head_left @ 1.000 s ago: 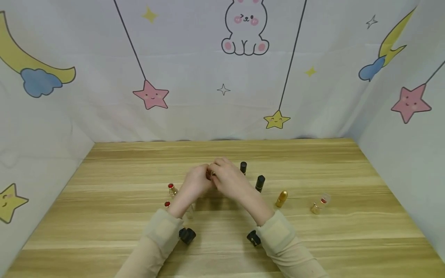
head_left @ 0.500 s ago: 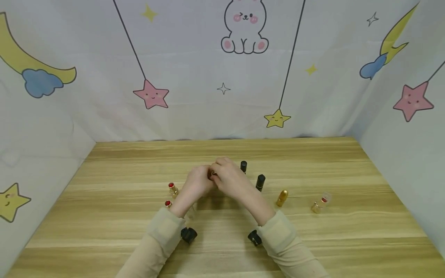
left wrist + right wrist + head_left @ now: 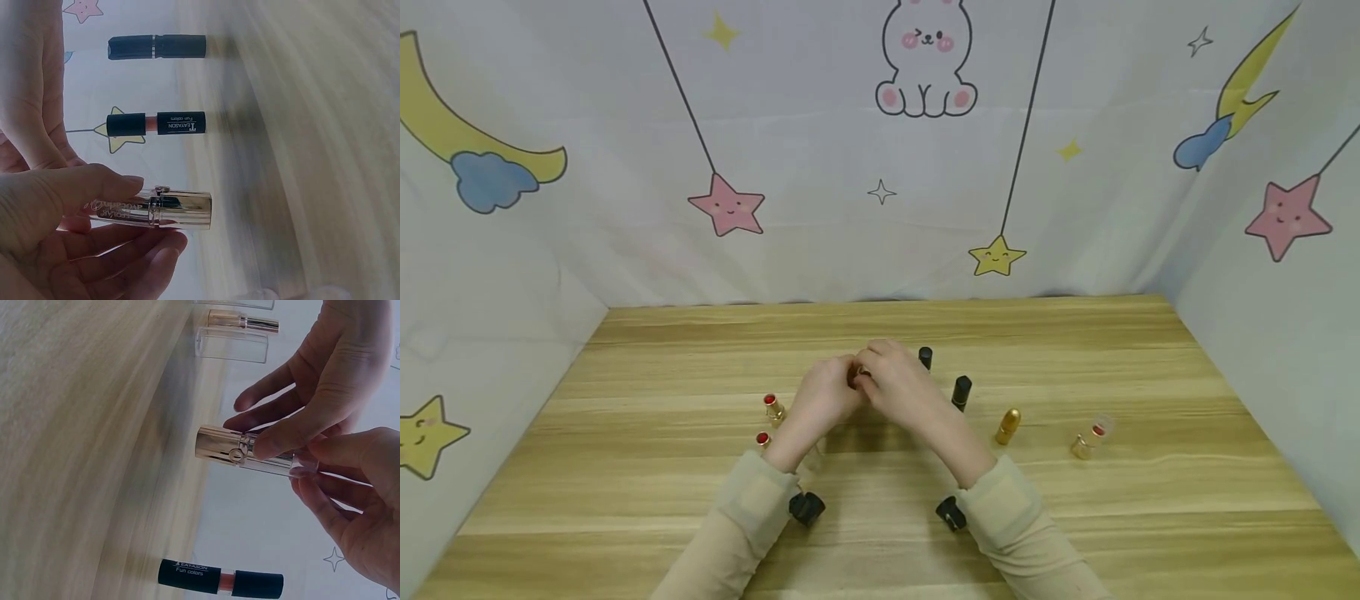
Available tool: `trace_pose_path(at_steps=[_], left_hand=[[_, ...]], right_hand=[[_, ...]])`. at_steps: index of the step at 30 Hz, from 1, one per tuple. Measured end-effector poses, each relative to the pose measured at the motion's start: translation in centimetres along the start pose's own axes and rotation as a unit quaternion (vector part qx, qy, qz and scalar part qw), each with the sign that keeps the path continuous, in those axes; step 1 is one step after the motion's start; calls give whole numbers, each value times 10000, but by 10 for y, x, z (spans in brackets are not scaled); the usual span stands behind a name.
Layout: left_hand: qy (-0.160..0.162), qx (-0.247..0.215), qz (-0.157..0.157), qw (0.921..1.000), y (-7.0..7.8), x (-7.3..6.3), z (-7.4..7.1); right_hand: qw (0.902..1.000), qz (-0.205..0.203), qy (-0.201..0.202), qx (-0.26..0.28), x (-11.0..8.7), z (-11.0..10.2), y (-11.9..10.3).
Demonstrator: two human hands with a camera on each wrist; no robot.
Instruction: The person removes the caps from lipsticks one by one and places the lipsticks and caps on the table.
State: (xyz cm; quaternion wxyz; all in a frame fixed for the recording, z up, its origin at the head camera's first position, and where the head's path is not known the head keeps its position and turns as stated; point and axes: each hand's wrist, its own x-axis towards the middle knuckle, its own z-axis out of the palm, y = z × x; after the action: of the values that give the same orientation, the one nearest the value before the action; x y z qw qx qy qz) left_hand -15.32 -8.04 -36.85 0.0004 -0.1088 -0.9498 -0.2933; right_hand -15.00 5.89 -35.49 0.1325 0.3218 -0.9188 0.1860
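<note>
The head view had the left hand (image 3: 829, 390) and right hand (image 3: 891, 385) close together above the wooden table (image 3: 880, 554), mostly hiding what they held. The wrist views gave it away: a gold lipstick tube (image 3: 187, 210), nearly upright, with a clear cap (image 3: 272, 467) over its top. The step in hand looked to me like working that cap, though whether on or off I couldn't tell. Either way, I judged the next move called for a steady base and a straight motion along the tube. The left thumb and curled fingers gripped the tube around its join, leaving the gold base free below them, while the right fingers pinched the cap's upper end. A black-and-pink tube (image 3: 151, 124) stood apart to the right; whether the gold base touched the table, I couldn't make out.
</note>
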Motion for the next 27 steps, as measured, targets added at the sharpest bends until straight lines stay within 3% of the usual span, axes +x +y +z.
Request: trace_pose_path(at_steps=[6,15,21,27], left_hand=[[51,-161,-24,9999,3,-4,-5],[255,-229,213,9992,3,-7,-7],[343,-412,334,9980,6,-11,-11],[395,-559,398,9969,11,-15,-18]], right_hand=[[9995,96,232,173,-1,-4,-2],[9945,425,788,541,-3,-10,-4],[9879,863,905,913,-7,-17,-6],[9802,863,1276,1248,-12,-24,-4]])
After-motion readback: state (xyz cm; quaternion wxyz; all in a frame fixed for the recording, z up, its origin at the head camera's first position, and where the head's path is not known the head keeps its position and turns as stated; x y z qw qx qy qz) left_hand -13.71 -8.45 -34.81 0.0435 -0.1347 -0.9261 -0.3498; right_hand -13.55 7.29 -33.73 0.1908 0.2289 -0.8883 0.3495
